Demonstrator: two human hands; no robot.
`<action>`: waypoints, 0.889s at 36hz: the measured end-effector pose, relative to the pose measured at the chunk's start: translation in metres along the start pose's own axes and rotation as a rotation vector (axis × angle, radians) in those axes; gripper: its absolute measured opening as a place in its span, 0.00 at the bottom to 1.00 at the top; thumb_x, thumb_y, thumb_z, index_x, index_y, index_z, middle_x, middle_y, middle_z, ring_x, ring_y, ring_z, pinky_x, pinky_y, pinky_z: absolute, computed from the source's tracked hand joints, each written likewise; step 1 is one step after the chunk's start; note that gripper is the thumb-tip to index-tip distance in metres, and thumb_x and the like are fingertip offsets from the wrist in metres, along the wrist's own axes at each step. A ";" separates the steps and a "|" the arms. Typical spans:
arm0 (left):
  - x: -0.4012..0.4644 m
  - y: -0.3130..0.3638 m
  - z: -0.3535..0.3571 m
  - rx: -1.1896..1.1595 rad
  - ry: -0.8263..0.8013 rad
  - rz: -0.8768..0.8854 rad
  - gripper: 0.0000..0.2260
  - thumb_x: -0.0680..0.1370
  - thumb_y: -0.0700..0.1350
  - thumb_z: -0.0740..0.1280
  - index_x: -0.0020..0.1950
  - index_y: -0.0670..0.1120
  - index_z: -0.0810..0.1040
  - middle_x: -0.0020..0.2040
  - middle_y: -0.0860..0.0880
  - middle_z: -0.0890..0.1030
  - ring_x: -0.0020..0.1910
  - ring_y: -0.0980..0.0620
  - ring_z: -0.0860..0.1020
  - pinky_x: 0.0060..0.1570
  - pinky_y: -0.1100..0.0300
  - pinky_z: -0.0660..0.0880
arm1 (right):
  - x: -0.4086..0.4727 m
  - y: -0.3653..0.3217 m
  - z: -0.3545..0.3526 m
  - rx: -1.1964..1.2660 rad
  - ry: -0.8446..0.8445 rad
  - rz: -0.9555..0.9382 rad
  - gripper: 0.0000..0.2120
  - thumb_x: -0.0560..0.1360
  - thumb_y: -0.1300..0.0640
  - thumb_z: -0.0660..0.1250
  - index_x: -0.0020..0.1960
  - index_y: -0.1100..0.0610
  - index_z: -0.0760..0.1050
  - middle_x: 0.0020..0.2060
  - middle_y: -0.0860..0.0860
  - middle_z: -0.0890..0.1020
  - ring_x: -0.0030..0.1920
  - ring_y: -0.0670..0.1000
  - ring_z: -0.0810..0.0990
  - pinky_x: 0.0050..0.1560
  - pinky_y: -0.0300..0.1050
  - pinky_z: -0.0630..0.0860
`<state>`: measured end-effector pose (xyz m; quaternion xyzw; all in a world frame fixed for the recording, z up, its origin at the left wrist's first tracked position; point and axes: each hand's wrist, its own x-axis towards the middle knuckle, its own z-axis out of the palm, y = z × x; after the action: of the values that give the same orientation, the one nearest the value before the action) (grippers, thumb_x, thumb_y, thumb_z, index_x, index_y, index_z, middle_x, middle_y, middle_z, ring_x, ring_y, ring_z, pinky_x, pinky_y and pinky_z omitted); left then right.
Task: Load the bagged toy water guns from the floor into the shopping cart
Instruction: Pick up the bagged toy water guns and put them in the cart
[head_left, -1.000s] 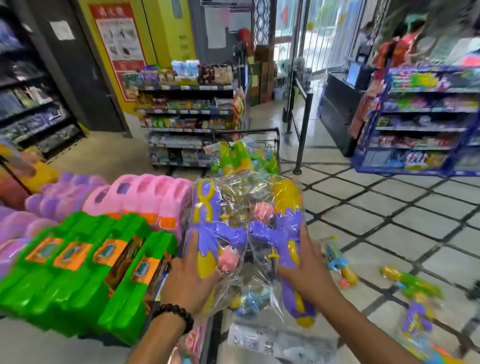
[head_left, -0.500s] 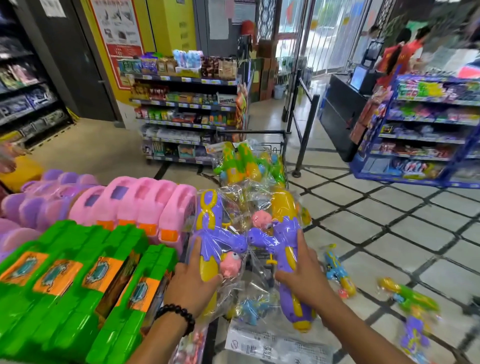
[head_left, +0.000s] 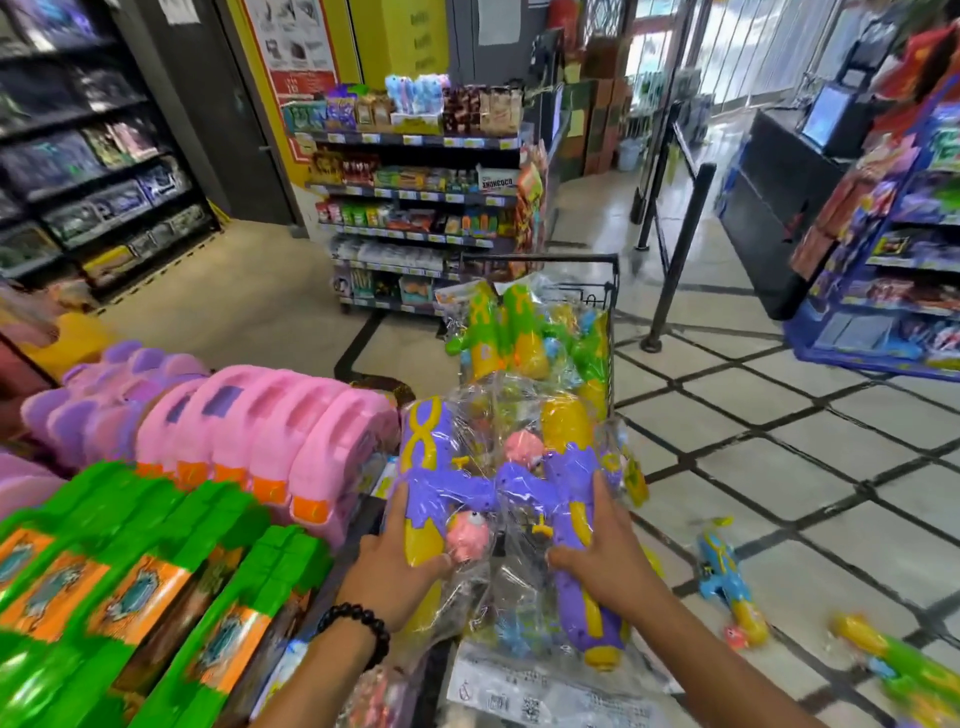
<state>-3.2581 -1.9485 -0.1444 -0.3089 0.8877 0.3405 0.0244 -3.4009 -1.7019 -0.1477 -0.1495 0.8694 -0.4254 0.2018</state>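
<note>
The bagged purple-and-yellow water guns (head_left: 498, 499) have risen closer to the shopping cart (head_left: 608, 291), so loading is near. The left hand (head_left: 395, 577) and right hand (head_left: 602, 564) each clasp a gun. More water guns (head_left: 730, 587) lie on the floor (head_left: 779, 441), open on the right; pink toys (head_left: 270, 431) crowd the left.

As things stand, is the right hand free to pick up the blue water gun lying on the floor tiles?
Probably not yet. The right hand grips one of the bagged purple water guns, as does the left hand. The blue water gun lies unobstructed on the floor, lower right.
</note>
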 end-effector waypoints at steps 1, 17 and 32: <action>0.003 0.004 0.003 -0.011 0.002 -0.007 0.52 0.64 0.66 0.68 0.75 0.75 0.34 0.57 0.41 0.82 0.57 0.40 0.78 0.51 0.48 0.79 | 0.007 0.003 -0.004 0.005 -0.012 0.000 0.59 0.70 0.54 0.77 0.84 0.47 0.38 0.79 0.52 0.59 0.67 0.46 0.64 0.64 0.41 0.63; 0.054 0.036 0.024 -0.227 -0.101 -0.084 0.51 0.64 0.63 0.72 0.77 0.75 0.43 0.63 0.53 0.81 0.57 0.49 0.80 0.58 0.50 0.77 | 0.079 0.027 -0.016 0.079 -0.141 0.073 0.61 0.63 0.43 0.78 0.81 0.33 0.38 0.78 0.49 0.65 0.74 0.53 0.68 0.72 0.57 0.71; 0.152 0.016 0.018 -0.301 -0.283 -0.068 0.49 0.63 0.65 0.72 0.77 0.75 0.46 0.65 0.54 0.78 0.59 0.51 0.79 0.59 0.51 0.76 | 0.142 0.035 0.012 0.067 -0.050 0.237 0.61 0.61 0.38 0.78 0.81 0.33 0.40 0.75 0.51 0.72 0.73 0.54 0.72 0.70 0.58 0.73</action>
<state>-3.3925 -2.0088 -0.1876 -0.2880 0.8035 0.5084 0.1141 -3.5220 -1.7500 -0.2143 -0.0495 0.8610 -0.4236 0.2771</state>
